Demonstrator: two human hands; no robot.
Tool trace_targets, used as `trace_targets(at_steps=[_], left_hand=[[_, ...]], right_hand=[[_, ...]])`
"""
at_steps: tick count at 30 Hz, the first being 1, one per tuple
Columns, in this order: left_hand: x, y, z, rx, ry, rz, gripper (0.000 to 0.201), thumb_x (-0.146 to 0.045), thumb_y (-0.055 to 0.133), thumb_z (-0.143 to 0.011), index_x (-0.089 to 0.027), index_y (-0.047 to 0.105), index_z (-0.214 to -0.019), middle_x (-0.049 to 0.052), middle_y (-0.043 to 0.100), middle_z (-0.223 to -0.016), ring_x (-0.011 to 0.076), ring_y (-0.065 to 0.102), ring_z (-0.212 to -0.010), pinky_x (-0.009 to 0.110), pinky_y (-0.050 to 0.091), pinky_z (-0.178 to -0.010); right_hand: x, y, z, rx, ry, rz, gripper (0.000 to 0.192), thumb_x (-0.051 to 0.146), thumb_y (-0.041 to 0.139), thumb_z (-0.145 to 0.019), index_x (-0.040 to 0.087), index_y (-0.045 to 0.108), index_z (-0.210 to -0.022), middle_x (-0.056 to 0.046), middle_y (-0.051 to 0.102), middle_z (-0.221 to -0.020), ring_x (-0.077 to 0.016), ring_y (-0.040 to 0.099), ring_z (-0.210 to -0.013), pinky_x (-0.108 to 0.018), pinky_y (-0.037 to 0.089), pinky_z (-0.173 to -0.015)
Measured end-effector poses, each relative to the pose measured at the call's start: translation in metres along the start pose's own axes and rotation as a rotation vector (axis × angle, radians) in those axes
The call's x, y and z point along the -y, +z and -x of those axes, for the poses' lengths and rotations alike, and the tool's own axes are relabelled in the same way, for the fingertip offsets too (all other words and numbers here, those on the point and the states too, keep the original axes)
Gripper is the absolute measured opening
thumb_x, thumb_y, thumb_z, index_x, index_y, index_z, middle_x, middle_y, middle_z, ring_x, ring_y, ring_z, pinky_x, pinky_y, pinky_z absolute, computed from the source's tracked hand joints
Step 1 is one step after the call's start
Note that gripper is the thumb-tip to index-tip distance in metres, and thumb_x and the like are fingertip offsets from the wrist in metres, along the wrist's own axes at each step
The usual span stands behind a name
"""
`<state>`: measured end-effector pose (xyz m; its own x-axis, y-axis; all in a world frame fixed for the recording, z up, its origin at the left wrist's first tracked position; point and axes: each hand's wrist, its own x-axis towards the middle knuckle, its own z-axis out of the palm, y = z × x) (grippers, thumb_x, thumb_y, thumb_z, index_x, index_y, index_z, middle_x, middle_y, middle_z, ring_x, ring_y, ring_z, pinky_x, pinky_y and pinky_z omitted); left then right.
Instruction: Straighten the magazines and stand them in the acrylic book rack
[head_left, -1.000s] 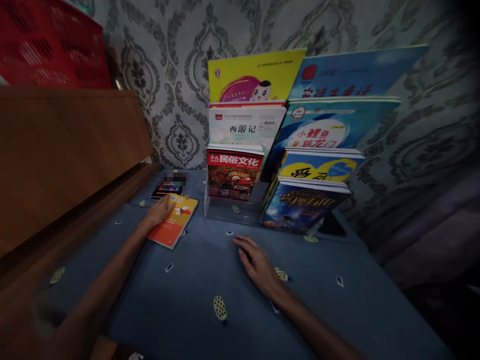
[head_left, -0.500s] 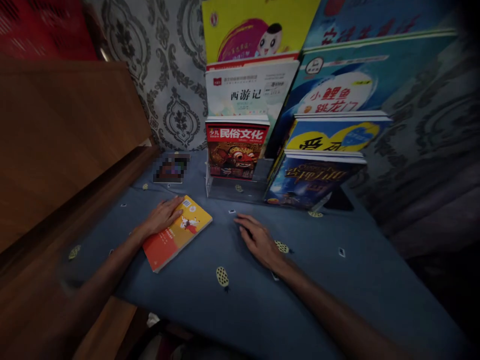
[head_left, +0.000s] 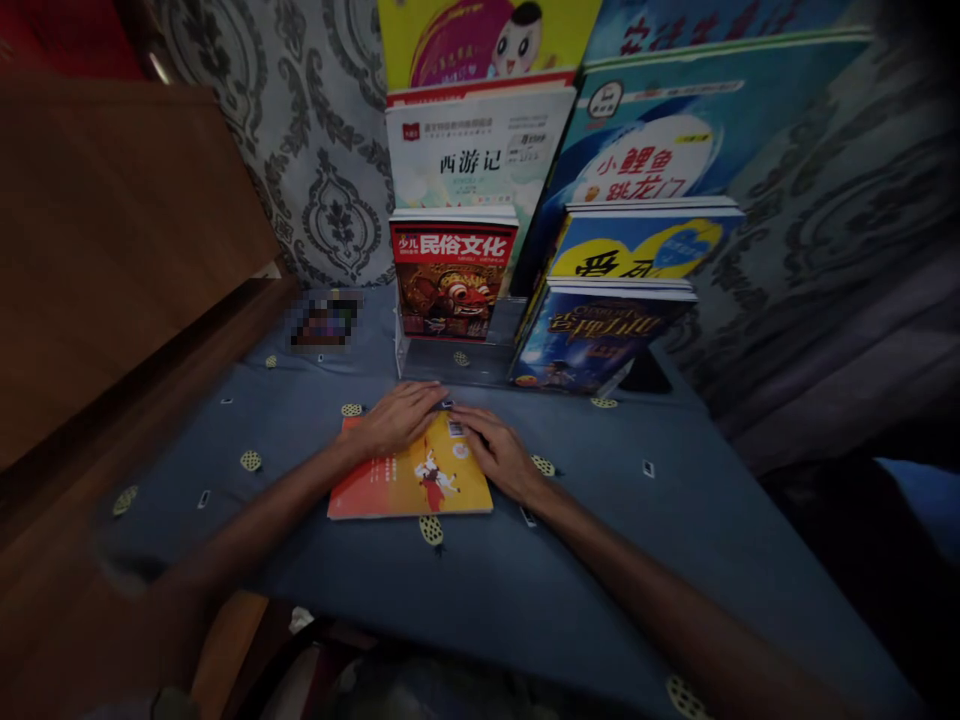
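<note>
A: What stands at the far left?
B: A brown wooden cabinet (head_left: 120,250), with a red object (head_left: 71,40) above its top. Right of it, on the blue tablecloth (head_left: 600,560), lies a small item (head_left: 326,322) blurred by coarse squares; what it is cannot be told.

A: And the left hand (head_left: 403,418)?
B: It lies palm down across the upper edge of an orange and yellow book (head_left: 450,488). Its fingers are stretched and held together; whether the thumb pinches the book cannot be told.

A: Where is that book?
B: Flat on the tablecloth, in front of a clear stand (head_left: 435,362), its long lower edge facing the person.

A: What does the stand's left column hold?
B: From back to front, a yellow book (head_left: 577,30), a white book (head_left: 472,135) and a red book (head_left: 450,285).

A: The right hand (head_left: 501,458)?
B: Its fingertips reach the upper right corner of the orange and yellow book, lightly bent and close together; a firm grip cannot be made out.

A: And farther right?
B: The stand's right column, with a teal book (head_left: 720,115) above a dark blue book (head_left: 592,345). A flat black object (head_left: 649,372) lies just beside it.
</note>
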<state>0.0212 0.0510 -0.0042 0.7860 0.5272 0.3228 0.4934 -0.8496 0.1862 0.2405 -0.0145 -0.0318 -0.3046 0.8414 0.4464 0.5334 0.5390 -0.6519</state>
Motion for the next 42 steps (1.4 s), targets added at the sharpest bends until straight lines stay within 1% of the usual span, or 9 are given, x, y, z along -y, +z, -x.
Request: trace_targets(at_steps=[3,9,21,26,31,34,38,40,42], left_hand=[[-0.001,0.004,-0.002,-0.038,0.000,0.002,0.037,-0.030,0.035,-0.103,-0.017,0.049,-0.135,0.013,0.062,-0.133,0.0212,0.054,-0.130,0.042,0.043,-0.111],[0.001,0.002,0.000,-0.013,-0.032,0.014,0.033,-0.025,0.037,-0.102,-0.015,0.053,-0.129,0.013,0.065,-0.125,0.0220,0.060,-0.119,0.039,0.048,-0.105],[-0.002,-0.001,-0.002,0.024,0.009,-0.043,0.031,-0.023,0.037,-0.102,-0.014,0.055,-0.125,0.012,0.067,-0.118,0.0223,0.062,-0.112,0.040,0.050,-0.101],[-0.007,-0.006,-0.005,0.089,0.037,-0.191,0.028,-0.023,0.038,-0.102,-0.013,0.059,-0.118,0.012,0.068,-0.110,0.0223,0.063,-0.106,0.037,0.050,-0.095],[-0.032,-0.019,-0.003,0.178,0.069,-0.405,0.025,-0.019,0.043,-0.101,-0.011,0.061,-0.116,0.013,0.069,-0.110,0.0250,0.062,-0.104,0.037,0.048,-0.087],[-0.063,-0.023,0.011,0.198,0.083,-0.353,0.028,-0.030,0.042,-0.103,-0.012,0.062,-0.111,0.012,0.068,-0.112,0.0250,0.061,-0.104,0.037,0.046,-0.088],[-0.101,-0.019,0.037,0.197,0.102,-0.270,0.064,-0.061,0.048,-0.095,-0.009,0.052,-0.132,0.018,0.061,-0.131,0.0315,0.053,-0.124,0.044,0.043,-0.099],[-0.110,-0.015,0.045,0.188,0.099,-0.297,0.067,-0.060,0.049,-0.095,-0.007,0.049,-0.136,0.020,0.057,-0.138,0.0338,0.050,-0.130,0.047,0.041,-0.103],[-0.113,-0.010,0.048,0.172,0.088,-0.331,0.059,-0.053,0.048,-0.098,-0.007,0.050,-0.135,0.019,0.056,-0.141,0.0331,0.050,-0.131,0.047,0.041,-0.105]], right_hand=[[-0.002,0.001,-0.001,0.073,0.009,0.047,0.042,0.018,0.042,-0.094,0.018,0.066,-0.128,-0.013,0.062,-0.140,-0.0247,0.051,-0.137,-0.052,0.040,-0.115],[0.000,-0.006,0.010,0.161,0.004,0.071,0.044,0.022,0.043,-0.098,0.021,0.058,-0.139,-0.010,0.055,-0.147,-0.0245,0.042,-0.143,-0.057,0.031,-0.119],[0.037,-0.031,0.074,0.267,-0.054,-0.017,0.040,0.026,0.043,-0.102,0.028,0.057,-0.139,-0.006,0.056,-0.147,-0.0225,0.044,-0.142,-0.053,0.035,-0.119],[0.047,-0.033,0.092,0.297,-0.052,-0.013,0.043,0.023,0.046,-0.100,0.028,0.052,-0.143,-0.007,0.052,-0.149,-0.0213,0.043,-0.143,-0.053,0.035,-0.119],[0.048,-0.034,0.096,0.251,-0.034,-0.077,0.041,0.021,0.048,-0.099,0.028,0.058,-0.138,-0.008,0.057,-0.145,-0.0224,0.047,-0.140,-0.052,0.036,-0.118],[0.049,-0.038,0.097,0.206,0.094,-0.189,0.040,0.026,0.046,-0.100,0.028,0.058,-0.138,-0.007,0.061,-0.142,-0.0236,0.052,-0.136,-0.050,0.042,-0.115],[0.050,-0.043,0.098,0.136,0.299,-0.349,0.045,0.036,0.046,-0.101,0.027,0.048,-0.145,-0.009,0.065,-0.137,-0.0246,0.060,-0.127,-0.049,0.049,-0.107],[0.051,-0.044,0.098,0.105,0.347,-0.392,0.048,0.039,0.048,-0.100,0.027,0.044,-0.146,-0.010,0.065,-0.137,-0.0253,0.060,-0.127,-0.049,0.050,-0.105],[0.051,-0.044,0.098,0.091,0.363,-0.419,0.049,0.041,0.048,-0.099,0.027,0.044,-0.146,-0.011,0.064,-0.137,-0.0255,0.061,-0.126,-0.049,0.049,-0.105]])
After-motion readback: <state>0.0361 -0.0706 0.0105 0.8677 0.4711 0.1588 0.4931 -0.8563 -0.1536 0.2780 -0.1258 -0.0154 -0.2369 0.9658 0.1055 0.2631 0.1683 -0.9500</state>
